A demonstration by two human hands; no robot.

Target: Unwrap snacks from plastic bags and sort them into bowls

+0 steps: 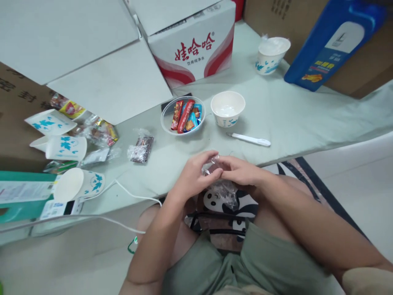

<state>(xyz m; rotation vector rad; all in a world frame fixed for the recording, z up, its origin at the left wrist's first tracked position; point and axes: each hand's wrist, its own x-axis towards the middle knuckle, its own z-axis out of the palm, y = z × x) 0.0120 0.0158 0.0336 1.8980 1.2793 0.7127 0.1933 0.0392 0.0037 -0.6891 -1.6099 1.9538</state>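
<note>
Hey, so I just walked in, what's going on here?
A person's left hand and right hand are together around some crinkled clear plastic, by the table's near edge. On the table in front are a clear bowl of wrapped snacks, a leaf-printed paper bowl and a white-handled knife, none of them being touched.

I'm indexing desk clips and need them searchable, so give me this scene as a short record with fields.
left hand: gripping crumpled clear plastic
right hand: gripping the same plastic, close to the left
clear bowl: holds red and blue packets
right of bowl: upright paper cup
tool: slim, white-handled, flat on tabletop
left of bowl: plastic-wrapped dark packet
behind bowl: white carton, red lettering
</note>
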